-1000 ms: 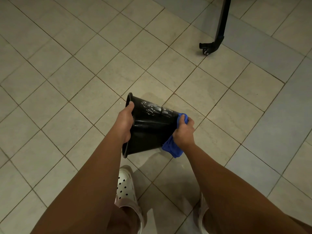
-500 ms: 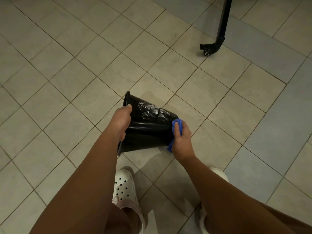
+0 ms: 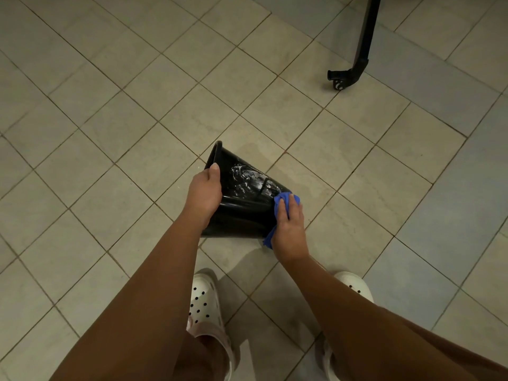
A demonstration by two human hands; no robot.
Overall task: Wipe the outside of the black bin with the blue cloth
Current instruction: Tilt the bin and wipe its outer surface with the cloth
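The black bin is held on its side above the tiled floor, mouth to the left and narrow base to the right. White smears mark its upper wall. My left hand grips the bin's rim, thumb over the edge. My right hand presses the bunched blue cloth against the bin's base end, fingers laid over the cloth. A corner of the cloth hangs below my wrist.
Beige and grey floor tiles lie all around. A black stand leg with a small caster stands at the upper right. My two feet in white perforated clogs are directly below the bin.
My right hand went from clutching the cloth at the bin's base corner to lying flatter over it on the base. The bin's mouth has tipped slightly up and left.
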